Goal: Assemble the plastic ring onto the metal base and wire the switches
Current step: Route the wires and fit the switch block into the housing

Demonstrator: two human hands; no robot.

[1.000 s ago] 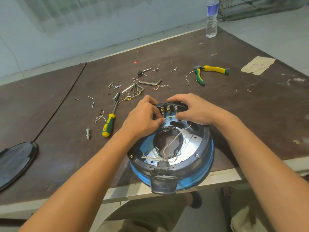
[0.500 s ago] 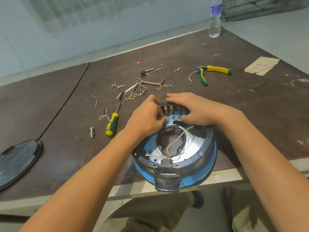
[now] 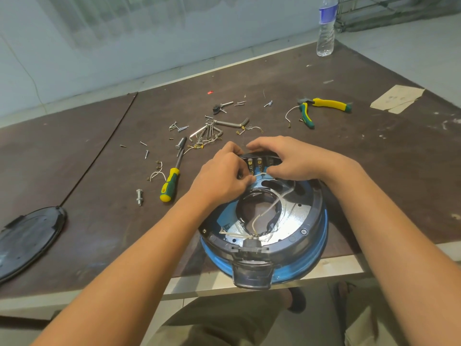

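At the table's point(image 3: 374, 171) near edge, both forearms reach in over the upturned appliance. The left hand point(image 3: 222, 178) is curled, knuckles up, with thumb and forefinger pinching one end of a short white wire point(image 3: 259, 174). The right hand point(image 3: 291, 158) arches over the far rim of the dark plastic ring point(image 3: 316, 211), fingers bent. Its thumb meets the wire's other end, but whether it grips there is hidden.

Far left lies a black lid point(image 3: 27, 236). A bolt point(image 3: 139, 197) and a green-and-yellow screwdriver point(image 3: 171, 181) lie beside the left wrist. Beyond the hands are scattered screws and hex keys point(image 3: 232, 123), then pliers point(image 3: 321, 107), a paper scrap point(image 3: 396, 98) and a water bottle point(image 3: 325, 28) at the far edge.

The ring sits on the shiny metal base point(image 3: 291, 218), whose blue body point(image 3: 321, 248) overhangs the table edge. The switch terminals point(image 3: 254, 163) stand in the ring's far side, between the two hands, just above the stretched wire. More white wires trail across the base's central opening.
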